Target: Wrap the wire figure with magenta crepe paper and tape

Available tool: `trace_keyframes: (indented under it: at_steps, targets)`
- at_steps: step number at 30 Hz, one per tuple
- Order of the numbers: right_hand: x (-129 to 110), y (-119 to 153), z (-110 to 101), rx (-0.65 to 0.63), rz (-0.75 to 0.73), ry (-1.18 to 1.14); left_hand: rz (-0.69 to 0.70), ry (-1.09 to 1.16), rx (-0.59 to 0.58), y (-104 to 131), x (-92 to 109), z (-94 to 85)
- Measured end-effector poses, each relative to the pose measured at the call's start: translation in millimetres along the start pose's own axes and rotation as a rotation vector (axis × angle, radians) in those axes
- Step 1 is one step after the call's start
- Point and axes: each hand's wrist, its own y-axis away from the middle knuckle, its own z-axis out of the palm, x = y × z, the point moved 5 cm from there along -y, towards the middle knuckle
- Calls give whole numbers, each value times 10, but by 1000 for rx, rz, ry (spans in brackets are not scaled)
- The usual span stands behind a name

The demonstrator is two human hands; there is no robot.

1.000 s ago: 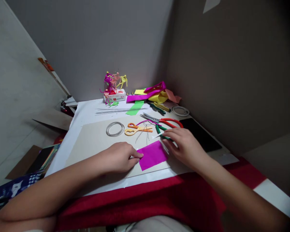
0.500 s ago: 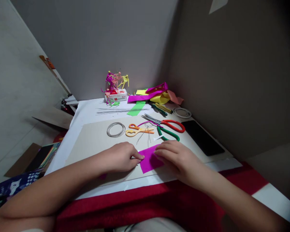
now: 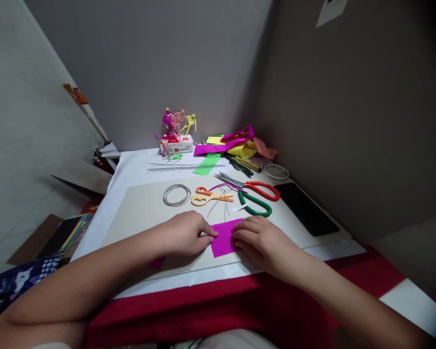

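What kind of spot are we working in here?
Likely a small craft corner, perhaps at home: big red-and-green-handled scissors, a coil of wire and little colourful figures share a table pushed against grey walls.

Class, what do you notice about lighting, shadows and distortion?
Head view: the right wall darkens nearly to black toward the upper right; same view: the magenta paper looks vivid while shadow bands the red cloth; same view: the left forearm looks stretched, perhaps lens distortion.

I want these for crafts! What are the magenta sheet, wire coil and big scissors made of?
Magenta sheet: matte, probably paper, thin and lying flat.
Wire coil: likely metal, grey, faintly shiny.
Big scissors: shiny grey blades, likely metal; glossy handles, perhaps plastic.
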Motion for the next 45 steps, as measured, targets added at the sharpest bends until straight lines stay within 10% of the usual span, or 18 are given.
trace_keyframes:
  at_steps: [13,23,34,45]
  targets:
    - [10,3,-15,47,-7,5,-272,-127,398,99,-395,-637]
    - [51,-90,-93,71,-15,15,69,-363,24,187,265,-27]
    - [266,-1439,109,-77,130,251,142,-356,-46,174,206,15]
    - [259,-1655,134,-74,62,230,163,-286,-41,157,156,30]
